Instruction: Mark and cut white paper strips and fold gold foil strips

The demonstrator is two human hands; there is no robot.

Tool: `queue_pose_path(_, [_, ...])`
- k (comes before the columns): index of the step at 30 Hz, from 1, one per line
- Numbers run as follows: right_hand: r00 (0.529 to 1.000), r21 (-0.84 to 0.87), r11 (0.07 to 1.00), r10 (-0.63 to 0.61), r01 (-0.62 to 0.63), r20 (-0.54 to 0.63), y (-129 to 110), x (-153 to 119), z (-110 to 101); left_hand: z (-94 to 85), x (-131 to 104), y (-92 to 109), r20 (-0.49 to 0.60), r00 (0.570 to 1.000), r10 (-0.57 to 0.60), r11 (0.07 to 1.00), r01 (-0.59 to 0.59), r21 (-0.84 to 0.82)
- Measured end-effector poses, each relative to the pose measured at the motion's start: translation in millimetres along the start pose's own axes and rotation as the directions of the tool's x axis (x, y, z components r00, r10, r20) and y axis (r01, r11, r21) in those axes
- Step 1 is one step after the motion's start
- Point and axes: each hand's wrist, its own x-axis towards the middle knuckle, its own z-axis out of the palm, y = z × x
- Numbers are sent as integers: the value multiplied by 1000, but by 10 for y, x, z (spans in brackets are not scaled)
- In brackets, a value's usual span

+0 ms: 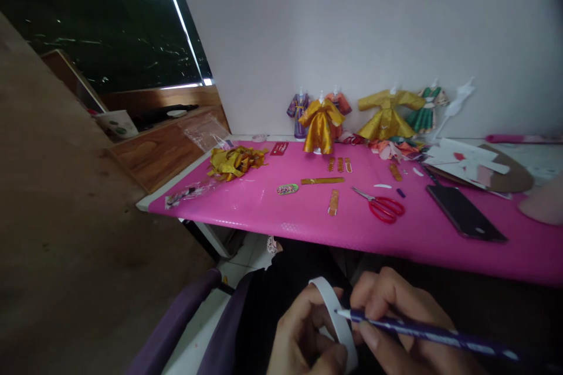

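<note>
Above my lap, my left hand (303, 334) is closed on a curved white strip (328, 293), which bends over its fingers. My right hand (396, 310) grips a purple pen (422, 331) with white markings, its tip touching or very close to the strip's surface. On the pink table beyond lie red-handled scissors (385, 208) with blades pointing left, a gold strip (322, 180), a short gold piece with white ends (333, 202) and a small patterned oval (287, 188).
Small dresses on stands, one of gold satin (322, 123), line the wall. Yellow fabric scraps (235, 161) lie at the table's left. To the right are a black phone (466, 214) and white paper pieces (461, 158). A purple chair armrest (176, 328) is at lower left.
</note>
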Motion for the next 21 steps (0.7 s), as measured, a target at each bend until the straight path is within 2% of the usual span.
queue_pose_path(12, [999,-8,1000,-26,26,25,-20,32,-11,-28,7,-31,28,999,25,1000,-25,16])
queue_pose_path(16, [999,-12,999,-45,45,7,-12,35,-15,-34,2,-18,20,1000,24,998,-25,56])
queue_pose_path(21, [999,2,999,-39,39,-11,12,29,-1,-21,-6,4,22,1000,7,1000,-8,31])
